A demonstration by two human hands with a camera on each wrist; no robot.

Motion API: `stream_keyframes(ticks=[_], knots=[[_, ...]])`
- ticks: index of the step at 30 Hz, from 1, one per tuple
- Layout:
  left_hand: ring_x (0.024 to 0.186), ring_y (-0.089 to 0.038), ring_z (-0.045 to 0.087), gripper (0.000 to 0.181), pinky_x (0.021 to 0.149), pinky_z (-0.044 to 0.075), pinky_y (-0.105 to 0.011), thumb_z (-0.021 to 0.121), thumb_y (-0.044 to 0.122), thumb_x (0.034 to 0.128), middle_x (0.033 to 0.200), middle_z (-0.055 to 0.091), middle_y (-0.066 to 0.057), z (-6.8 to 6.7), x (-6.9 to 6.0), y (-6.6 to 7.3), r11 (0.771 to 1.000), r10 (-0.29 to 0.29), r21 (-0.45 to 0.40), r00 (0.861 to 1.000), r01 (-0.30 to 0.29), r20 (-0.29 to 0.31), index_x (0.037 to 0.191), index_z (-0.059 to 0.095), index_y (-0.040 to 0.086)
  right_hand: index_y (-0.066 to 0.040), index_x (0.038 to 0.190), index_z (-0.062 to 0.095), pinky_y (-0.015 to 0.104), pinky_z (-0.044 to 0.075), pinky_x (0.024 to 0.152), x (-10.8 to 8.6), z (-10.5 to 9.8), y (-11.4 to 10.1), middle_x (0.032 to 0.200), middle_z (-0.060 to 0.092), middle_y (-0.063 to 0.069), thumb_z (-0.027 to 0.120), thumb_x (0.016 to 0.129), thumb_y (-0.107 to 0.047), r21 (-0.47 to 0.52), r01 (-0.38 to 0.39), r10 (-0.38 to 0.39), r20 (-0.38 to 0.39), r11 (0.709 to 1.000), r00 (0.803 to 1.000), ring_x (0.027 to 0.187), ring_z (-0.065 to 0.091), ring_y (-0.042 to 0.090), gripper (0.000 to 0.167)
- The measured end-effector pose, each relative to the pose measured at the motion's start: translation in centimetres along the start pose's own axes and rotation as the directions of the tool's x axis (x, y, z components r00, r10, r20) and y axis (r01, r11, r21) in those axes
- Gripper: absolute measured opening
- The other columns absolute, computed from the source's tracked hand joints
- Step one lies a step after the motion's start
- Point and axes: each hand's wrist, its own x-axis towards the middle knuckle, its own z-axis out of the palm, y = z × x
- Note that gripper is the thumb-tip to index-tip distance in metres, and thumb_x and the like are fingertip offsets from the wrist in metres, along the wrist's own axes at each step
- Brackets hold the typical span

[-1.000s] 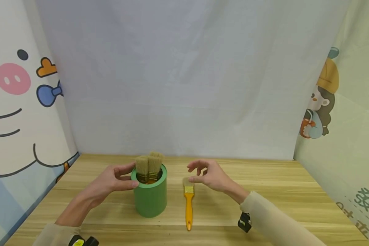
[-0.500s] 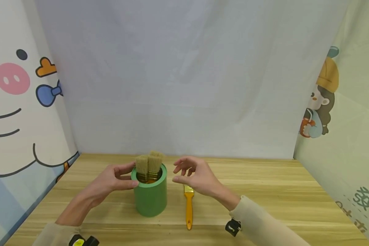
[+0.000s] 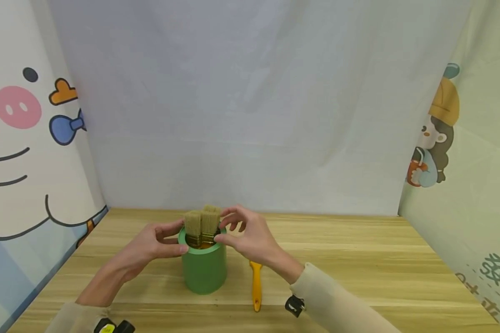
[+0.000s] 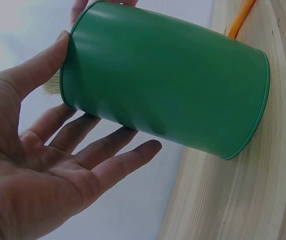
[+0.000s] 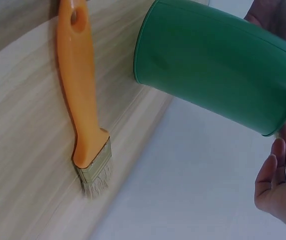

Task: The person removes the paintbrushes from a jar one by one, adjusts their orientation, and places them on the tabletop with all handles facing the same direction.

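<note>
A: What has moved since the earlier frame?
B: The right hand (image 3: 250, 235). One second ago it was above the loose flat paintbrush (image 3: 256, 287); now it has come across to the green can (image 3: 205, 273). The left hand (image 3: 153, 241) and the can have stayed in their places.

A: Please start from the near side.
B: Nearest is the loose flat paintbrush, lying on the wooden table (image 3: 341, 282) with its orange handle toward the person. From the head, the right hand now covers its bristles; the right wrist view shows it whole.

A: And the can?
B: It stands upright, to the left of that brush and apart from it. Inside are at least two upright paintbrushes (image 3: 193, 224), bristles above the rim.

A: How are the hands?
B: The left one holds the can lightly near the top, thumb at the rim and fingers along the wall. The right one has thumb and forefinger apart beside the upright bristles. If the tips touch them, I cannot tell.

A: What is farthest?
B: Behind the table hangs a pale cloth (image 3: 250, 115). It looks the same as before.
</note>
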Motion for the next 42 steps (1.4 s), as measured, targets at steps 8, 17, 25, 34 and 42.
stream_keyframes(ticks=[8,17,25,34,42], knots=[[0.143,-0.051,0.042,0.082,0.106,0.052,-0.048,0.077,0.016,0.0984,0.166,0.033,-0.024,0.0,0.1,-0.1,1.0,0.0,-0.002,1.0,0.0,0.004,0.164,0.031,-0.001,-0.011,0.129,0.063,0.047,0.051,0.081,0.6,0.7,-0.1,0.101,0.076,0.0,0.087,0.09,-0.012,0.008,0.008,-0.008,-0.016,1.0,1.0,0.094,0.064,0.027,0.046],[0.142,-0.051,0.044,0.08,0.103,0.054,-0.044,0.076,0.014,0.0988,0.166,0.033,-0.025,-0.1,0.0,0.0,1.0,0.024,-0.01,1.0,-0.024,0.014,0.164,0.031,-0.002,-0.014,0.128,0.061,0.033,0.046,0.077,1.1,1.4,-0.6,0.096,0.075,-0.003,0.087,0.09,-0.009,-0.028,0.042,-0.042,-0.011,0.999,0.999,0.086,0.056,0.018,0.047],[0.141,-0.05,0.047,0.081,0.102,0.055,-0.044,0.077,0.014,0.0983,0.164,0.035,-0.028,-0.1,-0.1,0.0,0.999,0.031,-0.021,0.999,-0.03,0.009,0.163,0.032,-0.004,-0.015,0.131,0.06,0.034,0.046,0.073,1.6,2.0,-0.8,0.098,0.075,-0.002,0.087,0.09,-0.008,-0.065,0.055,-0.055,-0.002,0.996,0.998,0.084,0.055,0.02,0.049],[0.141,-0.049,0.047,0.082,0.102,0.055,-0.044,0.078,0.014,0.0977,0.165,0.033,-0.027,0.0,0.0,0.0,1.0,0.017,-0.019,1.0,-0.017,-0.001,0.163,0.032,-0.004,-0.012,0.131,0.06,0.032,0.046,0.077,1.7,1.7,-0.6,0.096,0.075,0.001,0.081,0.093,-0.002,-0.031,0.096,-0.095,0.022,0.995,0.995,0.082,0.059,0.015,0.045],[0.141,-0.05,0.046,0.081,0.104,0.054,-0.048,0.078,0.015,0.0976,0.165,0.034,-0.025,-0.1,0.0,-0.2,1.0,0.016,-0.009,1.0,-0.016,0.002,0.163,0.034,-0.002,-0.011,0.132,0.059,0.038,0.055,0.09,1.6,1.1,-0.4,0.108,0.076,0.004,0.077,0.094,0.003,0.053,0.082,-0.084,0.031,0.995,0.996,0.092,0.07,0.011,0.044]])
